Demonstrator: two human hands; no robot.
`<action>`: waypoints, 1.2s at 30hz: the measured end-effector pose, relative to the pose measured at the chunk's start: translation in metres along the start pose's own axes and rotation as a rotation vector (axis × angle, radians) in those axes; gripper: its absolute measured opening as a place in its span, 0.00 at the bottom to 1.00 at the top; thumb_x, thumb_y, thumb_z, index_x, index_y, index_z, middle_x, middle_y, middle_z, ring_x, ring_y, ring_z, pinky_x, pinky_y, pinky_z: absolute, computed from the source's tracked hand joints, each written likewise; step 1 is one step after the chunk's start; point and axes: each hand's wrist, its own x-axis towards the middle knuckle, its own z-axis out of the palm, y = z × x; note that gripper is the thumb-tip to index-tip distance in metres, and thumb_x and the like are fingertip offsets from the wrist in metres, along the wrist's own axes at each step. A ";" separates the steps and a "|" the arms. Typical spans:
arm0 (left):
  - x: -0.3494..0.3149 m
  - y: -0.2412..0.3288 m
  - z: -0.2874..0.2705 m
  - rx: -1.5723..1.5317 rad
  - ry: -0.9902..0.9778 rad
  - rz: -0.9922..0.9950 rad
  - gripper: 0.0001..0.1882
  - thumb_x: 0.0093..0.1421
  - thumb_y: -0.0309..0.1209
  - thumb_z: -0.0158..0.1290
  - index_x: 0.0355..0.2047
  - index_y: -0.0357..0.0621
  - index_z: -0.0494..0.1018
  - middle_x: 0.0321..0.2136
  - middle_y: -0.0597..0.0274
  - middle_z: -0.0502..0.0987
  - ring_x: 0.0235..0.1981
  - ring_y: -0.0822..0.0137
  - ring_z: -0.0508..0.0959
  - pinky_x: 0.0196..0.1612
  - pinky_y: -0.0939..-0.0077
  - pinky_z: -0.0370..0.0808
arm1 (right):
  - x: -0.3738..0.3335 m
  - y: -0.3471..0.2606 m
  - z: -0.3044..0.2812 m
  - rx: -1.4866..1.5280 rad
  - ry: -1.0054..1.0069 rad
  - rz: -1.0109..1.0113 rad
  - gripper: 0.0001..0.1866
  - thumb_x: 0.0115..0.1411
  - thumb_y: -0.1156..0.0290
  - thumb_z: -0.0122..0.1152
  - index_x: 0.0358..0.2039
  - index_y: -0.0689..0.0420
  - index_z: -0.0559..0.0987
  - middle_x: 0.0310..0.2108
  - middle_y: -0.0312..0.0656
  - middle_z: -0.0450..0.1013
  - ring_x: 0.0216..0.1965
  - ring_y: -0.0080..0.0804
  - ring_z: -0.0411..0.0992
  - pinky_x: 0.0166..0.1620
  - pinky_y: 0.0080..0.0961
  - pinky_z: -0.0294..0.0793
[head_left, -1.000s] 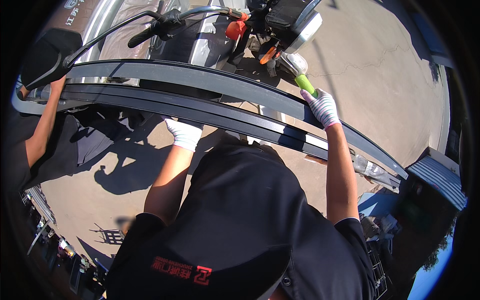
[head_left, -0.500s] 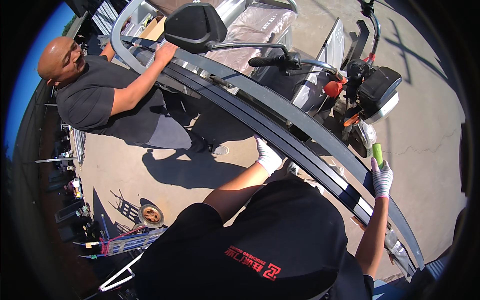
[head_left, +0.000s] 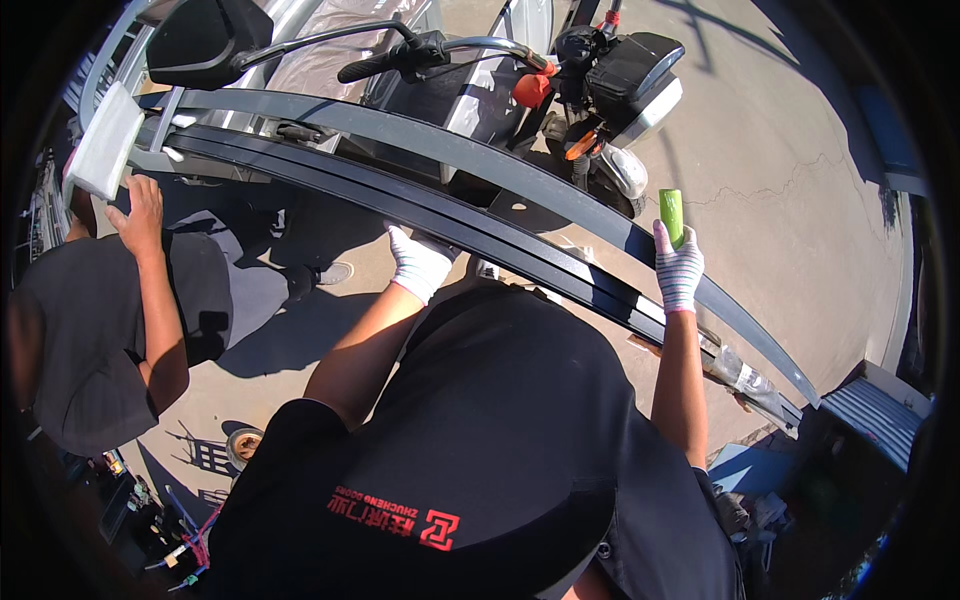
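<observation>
My left hand (head_left: 418,264), in a white glove, is closed at the near edge of a bundle of long black metal profiles (head_left: 370,187); its fingertips are hidden beneath them. In my right hand (head_left: 679,272), gloved in white with thin stripes, a light-green cylinder (head_left: 672,217) stands upright. That hand is above the right part of the profiles, beside a grey curved rail (head_left: 480,158) running along their far side. Clear plastic wrap (head_left: 742,376) covers the bundle near its right end.
At the left stands a person in dark clothes, one hand (head_left: 142,214) raised below a white block-like thing (head_left: 108,140). Beyond the rail is a three-wheeled vehicle with a black mirror (head_left: 205,42), handlebar and black box (head_left: 634,72). Corrugated blue-grey sheets (head_left: 885,420) lie far right.
The view has swung, shifting the scene leftward. The co-worker's hand has come off the bars, and a white block-like thing shows beside it. My hands keep their holds.
</observation>
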 end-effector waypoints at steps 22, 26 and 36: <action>-0.018 -0.105 -0.001 -0.213 -0.002 -0.212 0.50 0.61 0.74 0.36 0.67 0.45 0.62 0.64 0.48 0.66 0.66 0.46 0.65 0.69 0.45 0.58 | 0.078 0.043 -0.018 -0.002 -0.738 0.165 0.31 0.57 0.35 0.63 0.33 0.57 0.79 0.23 0.29 0.66 0.23 0.19 0.61 0.28 0.23 0.61; -0.001 -0.153 -0.013 -0.278 -0.021 -0.192 0.38 0.67 0.63 0.34 0.61 0.48 0.69 0.61 0.51 0.71 0.64 0.48 0.68 0.68 0.44 0.61 | 0.094 0.087 -0.022 -0.043 -0.845 0.201 0.33 0.57 0.32 0.61 0.34 0.56 0.81 0.21 0.26 0.63 0.21 0.19 0.58 0.27 0.22 0.59; 0.076 -0.282 -0.043 -0.406 -0.400 -0.164 0.32 0.68 0.56 0.39 0.57 0.41 0.69 0.60 0.45 0.70 0.63 0.41 0.67 0.66 0.41 0.63 | 0.125 0.168 0.023 0.206 -0.996 0.263 0.37 0.58 0.32 0.60 0.40 0.61 0.81 0.26 0.29 0.67 0.26 0.21 0.61 0.31 0.23 0.61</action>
